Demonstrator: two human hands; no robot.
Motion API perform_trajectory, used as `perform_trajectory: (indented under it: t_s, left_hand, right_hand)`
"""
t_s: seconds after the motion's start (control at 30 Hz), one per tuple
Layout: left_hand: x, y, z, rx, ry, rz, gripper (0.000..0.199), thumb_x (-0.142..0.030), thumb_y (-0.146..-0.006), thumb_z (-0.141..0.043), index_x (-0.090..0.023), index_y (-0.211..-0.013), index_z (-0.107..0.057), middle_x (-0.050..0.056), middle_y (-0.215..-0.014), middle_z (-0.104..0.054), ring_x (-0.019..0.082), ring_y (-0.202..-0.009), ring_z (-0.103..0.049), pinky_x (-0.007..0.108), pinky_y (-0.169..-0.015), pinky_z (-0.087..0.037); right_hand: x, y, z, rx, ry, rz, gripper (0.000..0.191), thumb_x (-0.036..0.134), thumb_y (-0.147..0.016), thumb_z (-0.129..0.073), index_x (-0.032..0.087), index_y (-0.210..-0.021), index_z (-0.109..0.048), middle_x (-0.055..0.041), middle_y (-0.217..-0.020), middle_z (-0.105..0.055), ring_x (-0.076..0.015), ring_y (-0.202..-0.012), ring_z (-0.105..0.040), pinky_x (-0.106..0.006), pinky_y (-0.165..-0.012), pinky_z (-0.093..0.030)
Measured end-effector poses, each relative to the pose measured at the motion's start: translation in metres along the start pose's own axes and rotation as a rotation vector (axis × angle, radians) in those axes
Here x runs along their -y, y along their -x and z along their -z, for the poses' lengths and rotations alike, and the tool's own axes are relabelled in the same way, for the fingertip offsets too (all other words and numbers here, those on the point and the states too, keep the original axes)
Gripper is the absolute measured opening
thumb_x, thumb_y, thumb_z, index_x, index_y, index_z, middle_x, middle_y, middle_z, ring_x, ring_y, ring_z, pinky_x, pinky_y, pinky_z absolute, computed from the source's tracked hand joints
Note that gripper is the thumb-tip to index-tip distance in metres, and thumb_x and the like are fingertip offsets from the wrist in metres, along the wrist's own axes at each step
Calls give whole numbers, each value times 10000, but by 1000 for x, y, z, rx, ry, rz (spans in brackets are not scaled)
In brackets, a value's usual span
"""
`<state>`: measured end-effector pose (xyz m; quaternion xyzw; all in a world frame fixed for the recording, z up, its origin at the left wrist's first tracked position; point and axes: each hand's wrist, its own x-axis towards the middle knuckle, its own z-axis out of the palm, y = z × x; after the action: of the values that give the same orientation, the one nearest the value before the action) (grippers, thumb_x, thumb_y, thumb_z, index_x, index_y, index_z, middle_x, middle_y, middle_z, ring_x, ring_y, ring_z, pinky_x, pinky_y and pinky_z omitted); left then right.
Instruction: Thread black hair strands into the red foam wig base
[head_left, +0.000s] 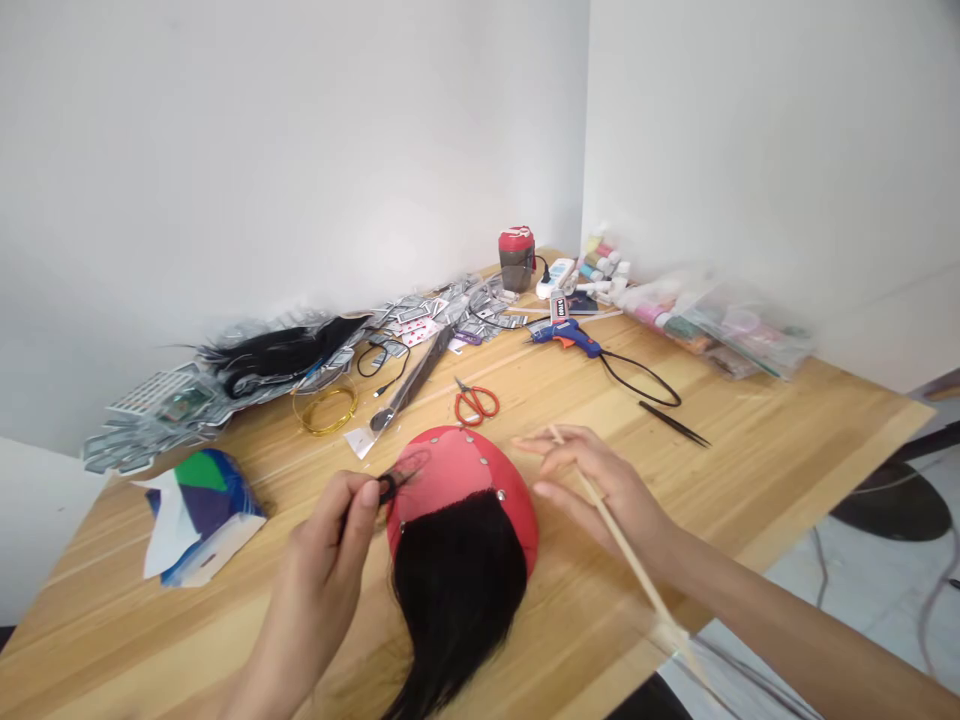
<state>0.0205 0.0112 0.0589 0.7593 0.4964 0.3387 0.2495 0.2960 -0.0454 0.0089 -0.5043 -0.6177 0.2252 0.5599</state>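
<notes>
Nearest the camera, a black tuft is pinched by the left hand; the right hand is loosely spread, crossed by a pale stick, though whether it is gripped cannot be told. Between them, nearer the left, a red dome is set on the surface, its long black hair laid toward the camera. Scissors are placed beyond.

From close above the wooden table, the head camera looks forward and down toward pale walls.
</notes>
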Motion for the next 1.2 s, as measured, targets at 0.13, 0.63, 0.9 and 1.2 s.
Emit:
perform_trajectory:
  t_s: [0.13, 0.63, 0.9, 1.2]
  left_hand:
    - [-11, 7, -14, 68, -101, -138, 273, -408, -1040, -454, -240, -880, -597, -63, -589, -514, 125, -477, -481, 204, -468, -380]
    - [-19, -13, -33, 282, -335, -739, 218, -197, -1082, -391, -201, -1205, -571, -16, -774, -772, 98, -443, -591, 211, -464, -386]
    - [-10, 6, -31, 326, -432, -886, 223, -137, -1022, -462, -192, -837, -573, 124, -1252, -756, 100, -524, -629, 251, -519, -463]
    - [-18, 26, -7, 273, -193, -752, 424, -298, -1081, -392, -242, -752, -654, -2, -997, -832, 92, -407, -619, 241, -367, -452]
  right_hand:
    - [-4, -12, -25, 133, -52, 30, 170, 196, -901, -696, 247, -766, -606, -62, -946, -735, -271, -1066, -720, -487, -996, -532]
    - [11, 7, -23, 122, 9, 10, 319, 82, -837, -616, 267, -721, -384, -14, -792, -663, -214, -781, -638, -360, -688, -524]
    - [35, 39, 15, 270, -77, -63, 262, 96, -822, -721, 275, -765, -538, -31, -841, -711, -237, -818, -701, -345, -683, -569]
    - [-15, -25, -24, 271, 158, 428, 140, 252, -985, -624, 233, -905, -511, -146, -1319, -725, -270, -1274, -652, -493, -1109, -482]
